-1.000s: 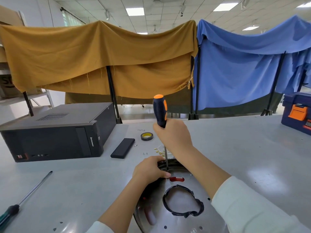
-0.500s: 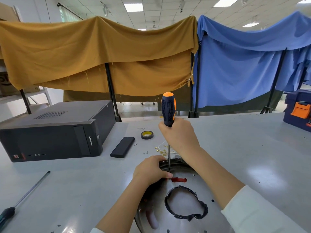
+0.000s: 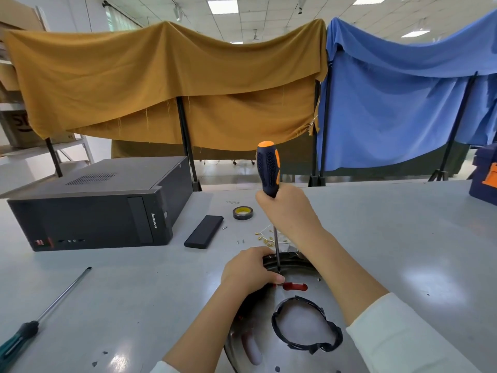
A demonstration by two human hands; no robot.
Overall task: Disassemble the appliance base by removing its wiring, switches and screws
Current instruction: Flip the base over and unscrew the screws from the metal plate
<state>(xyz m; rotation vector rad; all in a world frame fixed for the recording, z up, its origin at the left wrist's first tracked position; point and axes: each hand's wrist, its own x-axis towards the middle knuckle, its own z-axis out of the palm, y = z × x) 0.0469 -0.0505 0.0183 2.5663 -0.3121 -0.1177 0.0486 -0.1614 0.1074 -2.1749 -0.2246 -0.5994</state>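
The shiny round metal base (image 3: 304, 319) lay on the table (image 3: 134, 292). The right hand (image 3: 289, 211) gripped an upright rubber-handled screwdriver (image 3: 267, 170); at nine o'clock, the left hand (image 3: 248, 270) seemingly clutched its rim.

Right hand (image 3: 289, 211) grips screwdriver (image 3: 269, 170) upright — left hand (image 3: 248, 270) holds appliance base (image 3: 309, 327).

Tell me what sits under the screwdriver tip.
The screwdriver tip meets the appliance base near its rim, beside the left hand. Any screw there is too small to make out.
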